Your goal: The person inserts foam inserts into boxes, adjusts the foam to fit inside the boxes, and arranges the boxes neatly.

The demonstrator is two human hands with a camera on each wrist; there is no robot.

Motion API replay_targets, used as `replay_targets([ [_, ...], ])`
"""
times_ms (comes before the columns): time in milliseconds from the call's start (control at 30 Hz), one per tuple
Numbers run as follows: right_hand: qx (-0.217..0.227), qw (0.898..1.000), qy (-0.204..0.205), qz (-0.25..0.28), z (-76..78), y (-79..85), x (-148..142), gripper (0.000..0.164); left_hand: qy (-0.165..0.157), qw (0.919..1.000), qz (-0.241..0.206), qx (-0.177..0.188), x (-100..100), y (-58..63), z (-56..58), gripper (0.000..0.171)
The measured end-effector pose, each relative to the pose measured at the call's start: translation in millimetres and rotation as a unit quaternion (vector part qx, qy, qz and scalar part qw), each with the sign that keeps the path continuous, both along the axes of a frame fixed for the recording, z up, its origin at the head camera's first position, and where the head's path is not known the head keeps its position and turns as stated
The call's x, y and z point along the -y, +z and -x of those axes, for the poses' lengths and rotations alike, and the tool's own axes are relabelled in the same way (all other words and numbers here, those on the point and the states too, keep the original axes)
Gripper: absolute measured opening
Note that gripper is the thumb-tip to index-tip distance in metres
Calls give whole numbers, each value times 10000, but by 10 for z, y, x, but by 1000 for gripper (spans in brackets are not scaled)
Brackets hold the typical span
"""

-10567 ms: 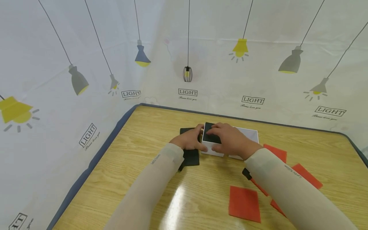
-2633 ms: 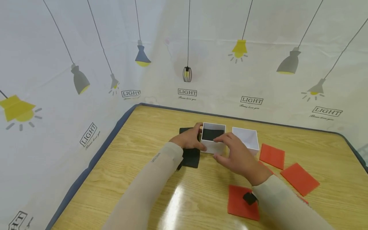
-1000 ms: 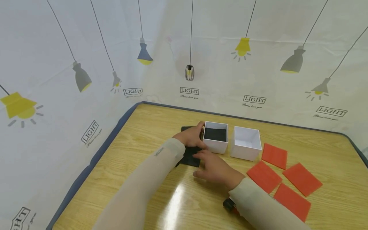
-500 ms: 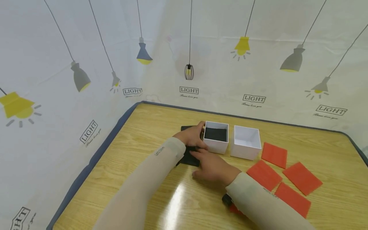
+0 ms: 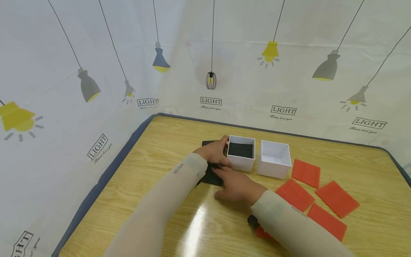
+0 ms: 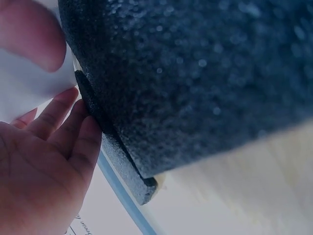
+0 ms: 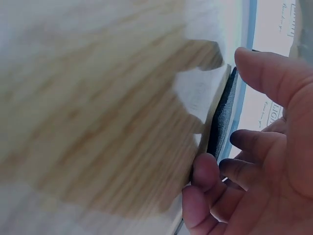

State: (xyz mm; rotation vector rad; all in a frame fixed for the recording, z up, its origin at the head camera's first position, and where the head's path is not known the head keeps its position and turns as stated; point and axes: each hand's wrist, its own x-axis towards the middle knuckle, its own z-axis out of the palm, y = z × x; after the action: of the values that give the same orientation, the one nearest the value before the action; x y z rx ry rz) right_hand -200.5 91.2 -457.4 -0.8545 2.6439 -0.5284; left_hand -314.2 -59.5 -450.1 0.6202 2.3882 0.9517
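At the back of the table, my left hand holds the left side of a white open-topped box, thumb at the front corner. Inside that box lies a black square sheet. More black sheets lie on the table, partly under my hands and left sleeve. My right hand reaches in front of the box, its fingertips at these sheets, its thumb apart from them. In the left wrist view a rough-surfaced black sheet fills the upper right. Its dark edge also shows beside the fingers in the right wrist view.
A second white box stands just right of the first, with nothing in it. Several red square sheets are spread at the right, one partly under my right sleeve. A printed white curtain surrounds the table's back and left edges.
Earlier my right hand was over the left box, on the black sheet. It has since moved left and down to the black sheets on the table. My left hand has stayed at the box.
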Motion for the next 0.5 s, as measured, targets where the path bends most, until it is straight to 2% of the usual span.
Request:
replay_targets([
  [300,-354,9993,85,-118,36,-4,96,87,-29,10000,-10,-14,1,24,-18,104],
  [500,-485,9987,-91,-148,58,-34,178,85,18,10000,-40,51,-8,41,-23,104],
])
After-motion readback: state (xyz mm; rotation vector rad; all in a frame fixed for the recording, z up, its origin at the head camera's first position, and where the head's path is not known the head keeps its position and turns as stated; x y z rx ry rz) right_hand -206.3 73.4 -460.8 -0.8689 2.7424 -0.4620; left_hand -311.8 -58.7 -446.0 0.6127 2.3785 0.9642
